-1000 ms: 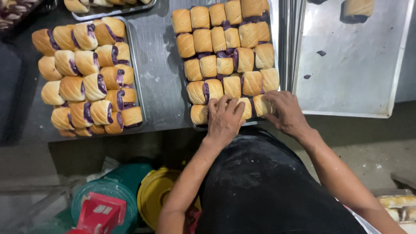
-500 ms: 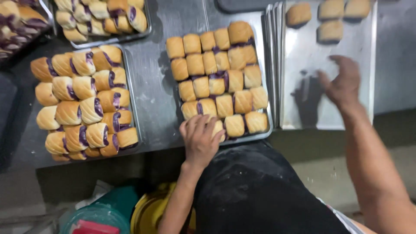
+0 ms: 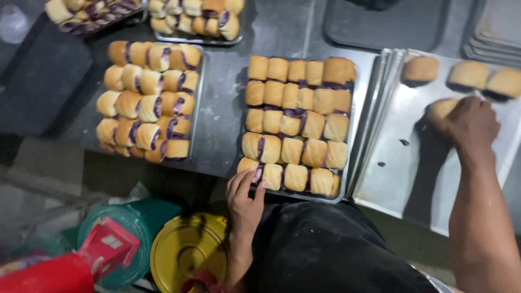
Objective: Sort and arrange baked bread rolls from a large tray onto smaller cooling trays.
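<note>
Your left hand (image 3: 245, 196) rests at the near edge of the middle tray (image 3: 353, 122), fingers loose on the corner bun (image 3: 248, 165) at its 7 o'clock, not clamped on it. Half a second ago your right hand hovered over the right tray; now your right hand (image 3: 468, 123) has come down at 2 o'clock and closes on a single bun (image 3: 440, 108), pressing it onto the steel right tray (image 3: 401, 179). That suggests buns are moving from the full tray to the sparse one. Three more buns (image 3: 467, 75) sit along its far edge. At 10 o'clock a second full tray (image 3: 198, 97) lies on the table (image 3: 222, 135); nearer, a yellow lid (image 3: 187, 249) and a teal tub (image 3: 116, 239). Nothing blocks either hand.
</note>
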